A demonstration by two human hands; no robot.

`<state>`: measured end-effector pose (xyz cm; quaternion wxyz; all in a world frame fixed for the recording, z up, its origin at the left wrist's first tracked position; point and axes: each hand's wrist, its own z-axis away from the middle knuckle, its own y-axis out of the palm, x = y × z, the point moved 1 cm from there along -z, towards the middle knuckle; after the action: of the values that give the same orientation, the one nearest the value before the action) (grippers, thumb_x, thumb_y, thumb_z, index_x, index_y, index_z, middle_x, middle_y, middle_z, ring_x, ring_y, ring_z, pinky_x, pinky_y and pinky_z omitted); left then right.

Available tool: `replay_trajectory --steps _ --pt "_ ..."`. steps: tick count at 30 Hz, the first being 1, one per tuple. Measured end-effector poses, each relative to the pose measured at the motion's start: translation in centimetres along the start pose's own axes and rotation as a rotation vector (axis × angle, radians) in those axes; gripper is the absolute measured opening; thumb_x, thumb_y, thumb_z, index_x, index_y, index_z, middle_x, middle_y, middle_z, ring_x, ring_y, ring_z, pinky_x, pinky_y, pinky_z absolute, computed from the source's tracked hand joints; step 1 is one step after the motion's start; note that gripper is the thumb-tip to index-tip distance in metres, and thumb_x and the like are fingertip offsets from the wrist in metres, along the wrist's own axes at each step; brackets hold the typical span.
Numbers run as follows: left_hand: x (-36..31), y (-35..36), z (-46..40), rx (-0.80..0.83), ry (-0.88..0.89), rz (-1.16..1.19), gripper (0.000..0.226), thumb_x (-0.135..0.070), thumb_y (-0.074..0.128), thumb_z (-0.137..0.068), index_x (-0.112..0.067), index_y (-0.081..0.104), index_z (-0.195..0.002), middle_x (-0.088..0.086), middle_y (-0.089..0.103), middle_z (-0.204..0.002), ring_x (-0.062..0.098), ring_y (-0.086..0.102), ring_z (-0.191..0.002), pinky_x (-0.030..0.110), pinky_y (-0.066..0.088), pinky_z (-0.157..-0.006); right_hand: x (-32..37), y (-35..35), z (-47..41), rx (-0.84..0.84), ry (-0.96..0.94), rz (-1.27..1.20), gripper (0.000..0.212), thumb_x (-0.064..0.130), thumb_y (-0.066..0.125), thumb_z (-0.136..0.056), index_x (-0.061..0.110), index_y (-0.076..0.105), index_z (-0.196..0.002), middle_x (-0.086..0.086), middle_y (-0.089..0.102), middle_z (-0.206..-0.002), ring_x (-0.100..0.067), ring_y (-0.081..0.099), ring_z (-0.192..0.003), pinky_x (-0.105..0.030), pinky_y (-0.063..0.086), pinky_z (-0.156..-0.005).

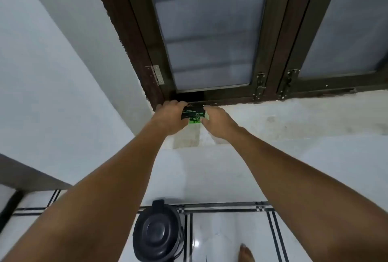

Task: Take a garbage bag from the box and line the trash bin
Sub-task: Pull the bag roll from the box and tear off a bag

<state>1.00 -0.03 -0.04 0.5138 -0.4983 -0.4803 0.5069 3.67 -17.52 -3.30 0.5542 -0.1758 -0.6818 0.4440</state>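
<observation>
A dark-framed window (210,37) with frosted panes fills the upper middle of the frame, a metal hinge (157,74) on its left edge. White walls (52,72) surround it. At the bottom, white floor tiles (231,232) carry black stripes.

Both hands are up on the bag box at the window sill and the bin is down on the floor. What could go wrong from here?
1. The box sits at the sill edge, held between the left hand and right hand; a loose grip could drop it, perhaps onto the trash bin below.
2. The bin's lid looks closed, so it likely needs opening before lining.
3. A bare foot stands near the bin; a falling box might hit it.
</observation>
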Motion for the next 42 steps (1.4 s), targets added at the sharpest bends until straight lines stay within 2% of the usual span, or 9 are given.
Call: replay_trajectory --steps 10,12,15,17,21,26,31,35,42 --pt "1.7 3.2 -3.7 0.094 0.054 -0.145 0.079 -0.034 0.067 -0.090 -0.022 0.030 -0.159 0.009 0.051 -0.147 0.032 0.047 -0.132 0.046 0.039 -0.106 -0.3 1.0 -5.6 -0.024 0.239 0.002 0.032 0.036 0.053 -0.102 0.008 0.063 -0.113 -0.013 0.069 -0.110 -0.031 0.066 -0.095 -0.040 0.056 -0.079" --pt "1.7 3.8 -4.1 0.068 0.058 -0.171 0.074 -0.037 0.069 -0.087 -0.021 0.040 -0.153 0.010 0.054 -0.135 0.031 0.049 -0.123 0.045 0.040 -0.100 -0.4 1.0 -6.0 -0.055 0.284 -0.048 0.037 0.044 0.049 -0.103 0.009 0.060 -0.107 -0.014 0.068 -0.103 -0.032 0.068 -0.087 -0.037 0.056 -0.069" --pt "1.9 4.2 -4.5 0.020 0.116 -0.096 0.058 -0.036 0.073 -0.082 -0.020 0.057 -0.135 0.008 0.054 -0.122 0.029 0.049 -0.114 0.041 0.044 -0.090 -0.4 0.8 -6.4 -0.049 0.402 -0.185 0.050 0.056 0.040 -0.103 0.010 0.058 -0.098 -0.011 0.068 -0.087 -0.025 0.070 -0.055 -0.026 0.049 -0.049" --pt "2.0 4.1 -4.2 -0.067 0.146 -0.051 0.058 -0.029 0.075 -0.081 -0.019 0.055 -0.134 0.007 0.053 -0.122 0.028 0.049 -0.113 0.041 0.047 -0.086 -0.6 0.3 -6.6 -0.033 0.464 -0.264 0.055 0.060 0.037 -0.103 0.009 0.060 -0.099 -0.010 0.069 -0.088 -0.023 0.070 -0.047 -0.026 0.051 -0.050" --pt "1.8 3.4 -3.2 -0.183 0.154 0.006 0.063 -0.020 0.079 -0.078 -0.015 0.051 -0.134 0.008 0.054 -0.131 0.030 0.055 -0.112 0.044 0.052 -0.082 -0.8 -0.4 -6.5 0.079 0.608 -0.610 0.054 0.058 0.048 -0.100 0.008 0.058 -0.116 -0.015 0.070 -0.101 -0.030 0.077 -0.068 -0.040 0.066 -0.072" --pt "1.4 1.9 -2.7 -0.229 0.145 -0.007 0.064 -0.016 0.075 -0.079 -0.017 0.049 -0.138 0.008 0.059 -0.131 0.030 0.058 -0.113 0.044 0.054 -0.077 -0.9 -1.4 -5.4 0.240 0.616 -1.195 0.042 0.045 0.059 -0.101 0.008 0.059 -0.122 -0.017 0.072 -0.106 -0.025 0.078 -0.078 -0.031 0.066 -0.068" --pt "0.9 -0.6 -3.6 -0.200 0.292 -0.143 0.066 -0.014 0.072 -0.081 -0.021 0.051 -0.143 0.006 0.059 -0.136 0.030 0.054 -0.123 0.044 0.050 -0.089 -1.8 -1.0 -3.9 0.212 0.621 -1.505 0.037 0.027 0.054 -0.106 0.001 0.053 -0.132 -0.025 0.060 -0.133 -0.035 0.068 -0.116 -0.037 0.066 -0.074" --pt "-0.1 -3.4 -4.8 -0.180 0.426 -0.244 0.062 -0.019 0.075 -0.083 -0.023 0.053 -0.141 0.005 0.063 -0.128 0.028 0.057 -0.118 0.045 0.054 -0.088 -2.1 -0.6 -3.4 0.130 0.627 -1.722 0.038 0.025 0.054 -0.106 -0.003 0.053 -0.131 -0.030 0.058 -0.133 -0.042 0.065 -0.119 -0.038 0.065 -0.067" --pt "-1.3 -6.9 -5.8 -0.129 0.492 -0.325 0.067 -0.025 0.077 -0.084 -0.026 0.047 -0.143 0.003 0.061 -0.130 0.025 0.057 -0.118 0.044 0.057 -0.089 -2.8 -1.2 -3.6 0.031 0.652 -1.849 0.052 0.044 0.064 -0.098 0.001 0.059 -0.126 -0.027 0.068 -0.122 -0.040 0.074 -0.103 -0.034 0.063 -0.057"
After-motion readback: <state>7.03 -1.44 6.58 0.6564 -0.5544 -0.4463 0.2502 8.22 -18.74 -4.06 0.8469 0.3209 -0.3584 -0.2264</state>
